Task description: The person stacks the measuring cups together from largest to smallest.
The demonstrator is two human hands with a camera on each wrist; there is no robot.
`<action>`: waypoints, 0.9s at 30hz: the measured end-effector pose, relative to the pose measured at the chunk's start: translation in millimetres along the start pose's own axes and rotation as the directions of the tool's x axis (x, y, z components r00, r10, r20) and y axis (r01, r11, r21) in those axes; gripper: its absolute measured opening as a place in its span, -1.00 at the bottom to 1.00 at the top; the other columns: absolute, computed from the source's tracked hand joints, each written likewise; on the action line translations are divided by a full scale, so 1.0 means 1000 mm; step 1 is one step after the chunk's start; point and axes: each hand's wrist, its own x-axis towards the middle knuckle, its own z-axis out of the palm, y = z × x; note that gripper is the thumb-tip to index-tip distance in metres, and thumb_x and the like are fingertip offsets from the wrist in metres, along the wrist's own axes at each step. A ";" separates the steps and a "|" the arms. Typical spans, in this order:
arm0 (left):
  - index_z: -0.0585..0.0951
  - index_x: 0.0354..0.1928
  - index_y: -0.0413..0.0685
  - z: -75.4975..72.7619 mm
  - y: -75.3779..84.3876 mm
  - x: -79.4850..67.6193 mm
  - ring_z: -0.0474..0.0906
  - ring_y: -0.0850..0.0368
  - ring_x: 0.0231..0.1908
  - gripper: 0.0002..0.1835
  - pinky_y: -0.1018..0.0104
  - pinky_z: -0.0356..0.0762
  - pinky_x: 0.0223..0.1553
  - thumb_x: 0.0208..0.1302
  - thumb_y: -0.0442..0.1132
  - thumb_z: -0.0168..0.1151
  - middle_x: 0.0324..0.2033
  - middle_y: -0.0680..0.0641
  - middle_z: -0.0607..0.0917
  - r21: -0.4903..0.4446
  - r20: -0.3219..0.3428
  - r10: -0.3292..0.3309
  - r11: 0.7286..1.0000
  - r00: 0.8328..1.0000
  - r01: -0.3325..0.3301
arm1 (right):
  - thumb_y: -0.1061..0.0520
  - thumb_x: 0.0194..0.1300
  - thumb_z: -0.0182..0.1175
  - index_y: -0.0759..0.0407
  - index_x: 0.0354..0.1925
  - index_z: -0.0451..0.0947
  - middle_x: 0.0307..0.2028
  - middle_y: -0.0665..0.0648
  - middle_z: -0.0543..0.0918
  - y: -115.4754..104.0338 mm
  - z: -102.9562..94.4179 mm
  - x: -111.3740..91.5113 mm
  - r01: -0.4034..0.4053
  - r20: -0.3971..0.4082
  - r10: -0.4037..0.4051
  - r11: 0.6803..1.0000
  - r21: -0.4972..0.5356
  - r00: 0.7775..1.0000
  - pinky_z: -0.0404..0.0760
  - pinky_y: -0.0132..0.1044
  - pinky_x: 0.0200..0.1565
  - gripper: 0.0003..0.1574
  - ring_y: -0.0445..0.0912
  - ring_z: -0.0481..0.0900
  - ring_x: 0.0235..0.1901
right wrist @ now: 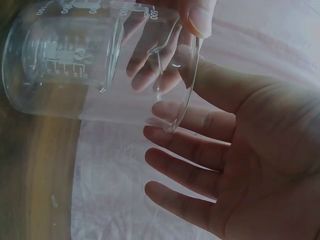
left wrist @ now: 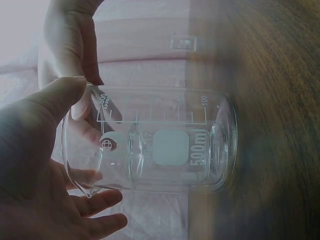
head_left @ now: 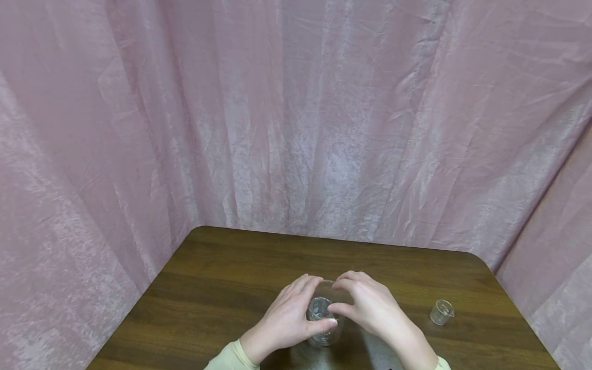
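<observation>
A clear 500 ml glass beaker [left wrist: 170,147] with white markings stands upright on the table, between the two hands. Inside it sits a smaller graduated beaker [right wrist: 75,55], its rim well below the big one's. My left hand [head_left: 289,313] holds the large beaker near its rim from the left, thumb on the near side and fingers round the far side. From the right, my right hand [head_left: 370,303] has its thumb and index finger round the same rim; its other fingers [right wrist: 185,172] extend past the glass.
Off to the right, a small clear beaker [head_left: 442,312] stands on the brown wooden table [head_left: 222,288]. Pink curtains [head_left: 296,128] hang behind the table and along both sides.
</observation>
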 end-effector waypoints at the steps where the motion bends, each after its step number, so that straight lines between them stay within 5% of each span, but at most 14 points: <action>1: 0.48 0.52 -0.04 0.000 0.000 0.000 0.39 -0.16 0.55 -0.09 -0.31 0.40 0.48 0.37 0.41 0.40 0.43 -0.06 0.57 0.001 -0.003 0.001 1.000 1.000 -0.001 | -0.13 0.21 0.67 0.02 0.02 0.82 0.05 -0.07 0.77 0.000 0.000 0.000 0.000 -0.006 0.000 1.000 -0.004 1.000 0.72 0.21 0.19 -0.52 0.12 0.70 0.26; 13: 0.51 0.44 0.04 0.001 0.000 0.000 0.54 0.07 0.33 -0.18 -0.17 0.55 0.36 0.33 0.34 0.48 0.25 0.07 0.61 0.030 -0.081 0.074 0.997 0.994 -0.072 | -0.14 0.22 0.67 -0.02 0.18 0.77 0.16 -0.08 0.76 0.006 -0.006 -0.009 -0.050 -0.067 0.048 0.998 -0.023 0.997 0.74 0.10 0.13 -0.39 -0.04 0.68 0.25; 27: 0.50 0.48 -0.01 0.002 -0.001 0.000 0.46 -0.12 0.49 -0.11 -0.24 0.45 0.46 0.32 0.38 0.46 0.38 -0.09 0.60 0.024 -0.044 0.028 0.999 0.999 -0.027 | -0.15 0.30 0.62 0.05 0.38 0.66 0.34 0.12 0.70 0.023 -0.020 -0.023 -0.065 -0.168 0.058 0.997 -0.038 0.984 0.69 0.28 0.20 -0.22 0.16 0.58 0.41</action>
